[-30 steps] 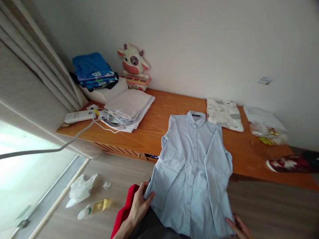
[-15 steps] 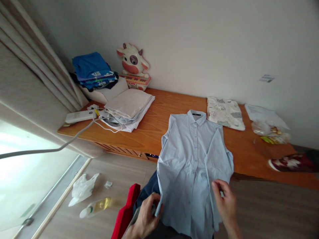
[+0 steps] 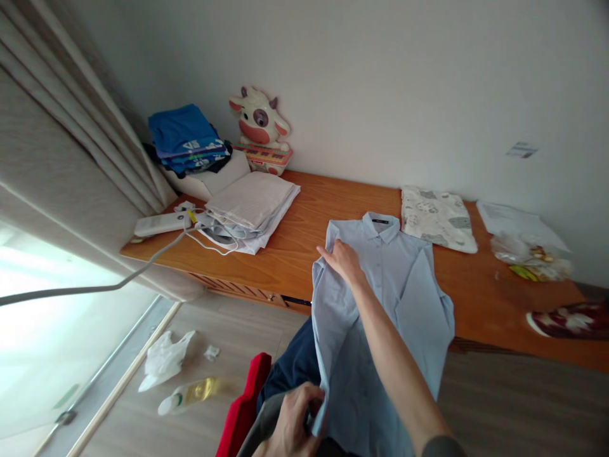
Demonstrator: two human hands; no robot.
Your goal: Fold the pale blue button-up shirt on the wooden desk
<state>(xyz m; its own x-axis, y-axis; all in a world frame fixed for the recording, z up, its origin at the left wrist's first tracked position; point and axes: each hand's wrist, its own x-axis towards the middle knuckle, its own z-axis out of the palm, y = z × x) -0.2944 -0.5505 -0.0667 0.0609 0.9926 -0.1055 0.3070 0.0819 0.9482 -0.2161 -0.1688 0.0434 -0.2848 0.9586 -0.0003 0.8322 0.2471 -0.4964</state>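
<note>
A light blue shirt point(image 3: 390, 298) lay button-side up, collar at the far end, its upper half on the wooden table point(image 3: 309, 222) and its lower half hanging off the near edge toward the person. The right hand point(image 3: 341, 259) reached across and lay flat on the shirt's left shoulder area, fingers extended and open, pressing the cloth and gripping nothing. The left hand point(image 3: 295, 424), low at the near edge of the view, was closed on the shirt's lower left edge, fingers curled round the fabric. The right sleeve lay folded inward over the front of the shirt.

Just right of the collar, and far of it, sat a folded patterned cloth point(image 3: 438, 218). Further right lay white papers point(image 3: 516, 220) and a clear plastic bag point(image 3: 530, 255) with small things inside; a dark red floral item point(image 3: 568, 317) rested at the right end of the table. To the left, a stack of folded white fabrics point(image 3: 250, 206) sat near a white power strip point(image 3: 159, 223) with a cable point(image 3: 95, 287) running off left. At the far left corner, a pile of blue clothes point(image 3: 186, 136) stood beside a cow toy point(image 3: 259, 127) against the wall. On the floor at left lay a white plastic bag point(image 3: 164, 358) and a bottle point(image 3: 188, 393) of yellow liquid on its side. Something red point(image 3: 245, 406) stood near the left hand, with dark blue fabric point(image 3: 295, 365) beside it.
</note>
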